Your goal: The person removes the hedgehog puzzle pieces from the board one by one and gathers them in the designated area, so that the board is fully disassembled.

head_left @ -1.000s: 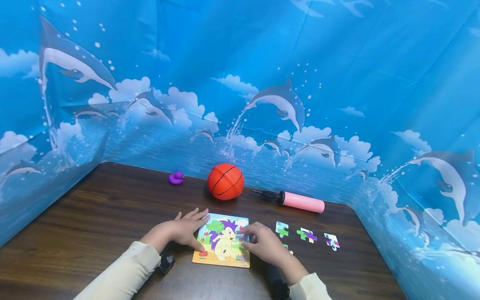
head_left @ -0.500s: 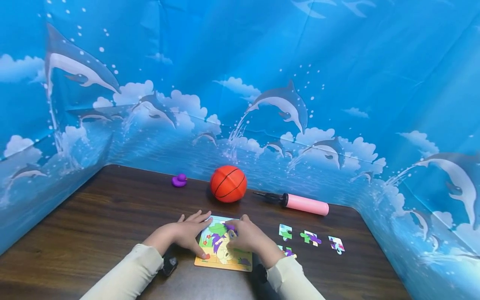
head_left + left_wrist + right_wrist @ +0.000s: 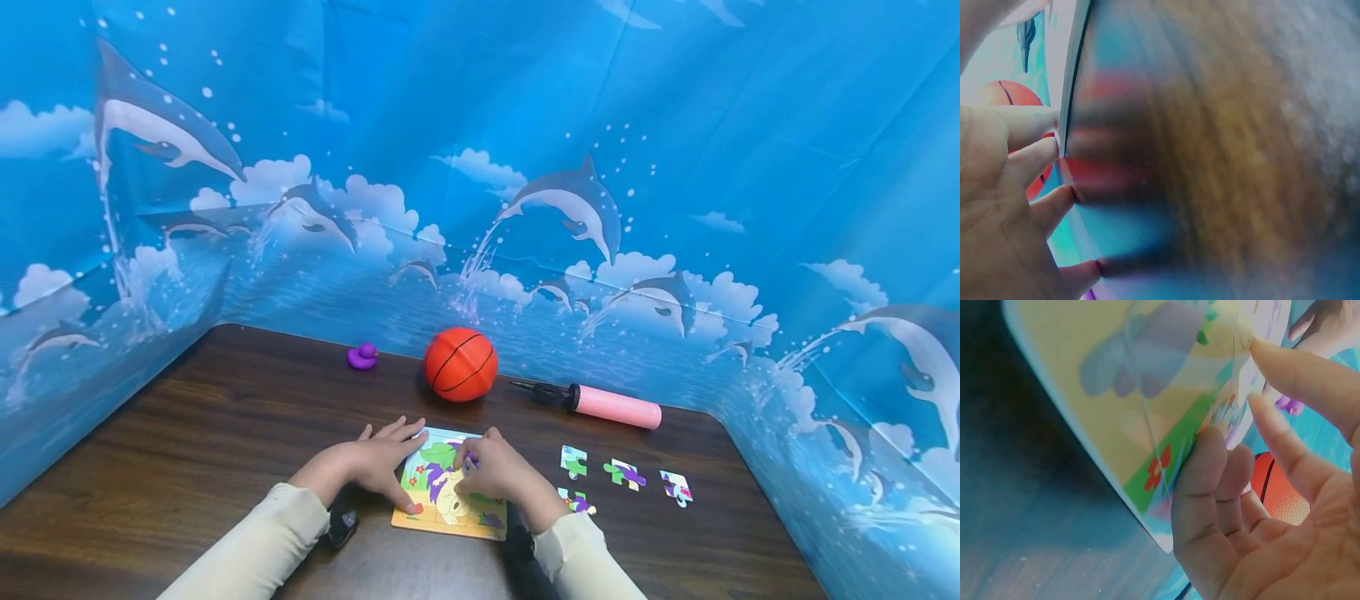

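A square jigsaw puzzle (image 3: 442,523) with a purple-haired hedgehog picture lies near the front of the table. My left hand (image 3: 372,468) rests on its left side, thumb and fingers spread. In the left wrist view its fingertips (image 3: 1057,203) touch the board's edge. Over the puzzle's upper right, my right hand (image 3: 497,473) has thumb and index finger bent towards each other. They appear to pinch a puzzle piece (image 3: 471,462) at the hedgehog's face, mostly hidden by the hand. The right wrist view shows the thumb (image 3: 1285,365) at the picture surface and other fingers folded against the puzzle.
Several loose puzzle pieces (image 3: 624,474) lie right of the puzzle. Behind it are an orange toy basketball (image 3: 461,364), a purple rubber duck (image 3: 363,357) and a pink hand pump (image 3: 617,407). A blue dolphin-print curtain (image 3: 480,208) stands round the table's back and sides.
My right hand has moved left from the puzzle's right edge to the hedgehog's face, then stayed there. A loose piece it partly hid now shows. My left hand has stayed on the puzzle.
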Demonstrator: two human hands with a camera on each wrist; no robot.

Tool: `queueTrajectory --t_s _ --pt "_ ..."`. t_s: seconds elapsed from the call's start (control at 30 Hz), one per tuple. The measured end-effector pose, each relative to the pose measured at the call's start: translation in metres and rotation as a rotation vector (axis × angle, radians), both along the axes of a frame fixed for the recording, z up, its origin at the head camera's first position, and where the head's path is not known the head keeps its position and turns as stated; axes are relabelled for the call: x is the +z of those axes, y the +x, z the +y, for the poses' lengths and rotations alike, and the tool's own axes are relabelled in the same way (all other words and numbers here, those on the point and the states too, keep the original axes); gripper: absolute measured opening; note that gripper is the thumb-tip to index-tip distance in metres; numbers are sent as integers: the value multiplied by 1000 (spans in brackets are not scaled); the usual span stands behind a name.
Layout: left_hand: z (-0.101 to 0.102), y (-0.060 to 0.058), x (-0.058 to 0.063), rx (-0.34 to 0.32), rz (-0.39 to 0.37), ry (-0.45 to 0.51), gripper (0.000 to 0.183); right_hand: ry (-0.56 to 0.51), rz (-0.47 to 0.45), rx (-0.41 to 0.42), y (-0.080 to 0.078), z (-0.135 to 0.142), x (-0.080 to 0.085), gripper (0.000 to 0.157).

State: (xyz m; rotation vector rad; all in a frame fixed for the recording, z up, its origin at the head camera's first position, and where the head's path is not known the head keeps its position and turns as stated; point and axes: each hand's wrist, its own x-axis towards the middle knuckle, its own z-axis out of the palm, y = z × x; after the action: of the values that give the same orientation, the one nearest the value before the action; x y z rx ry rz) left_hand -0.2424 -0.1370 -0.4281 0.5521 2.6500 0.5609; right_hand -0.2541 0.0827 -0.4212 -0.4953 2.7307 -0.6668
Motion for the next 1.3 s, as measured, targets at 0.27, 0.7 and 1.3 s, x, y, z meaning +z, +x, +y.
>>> queueTrajectory --t_s 0.27,0.7,1.3 --pt "1 -1 1 -1 -19 11 108 9 2 -24 1 0 1 44" --pt "2 3 2 2 -3 -9 107 -75 -60 -62 -2 4 -2 45" --pt "3 2 2 0 -2 -13 107 -577 -129 -143 6 20 -10 22"
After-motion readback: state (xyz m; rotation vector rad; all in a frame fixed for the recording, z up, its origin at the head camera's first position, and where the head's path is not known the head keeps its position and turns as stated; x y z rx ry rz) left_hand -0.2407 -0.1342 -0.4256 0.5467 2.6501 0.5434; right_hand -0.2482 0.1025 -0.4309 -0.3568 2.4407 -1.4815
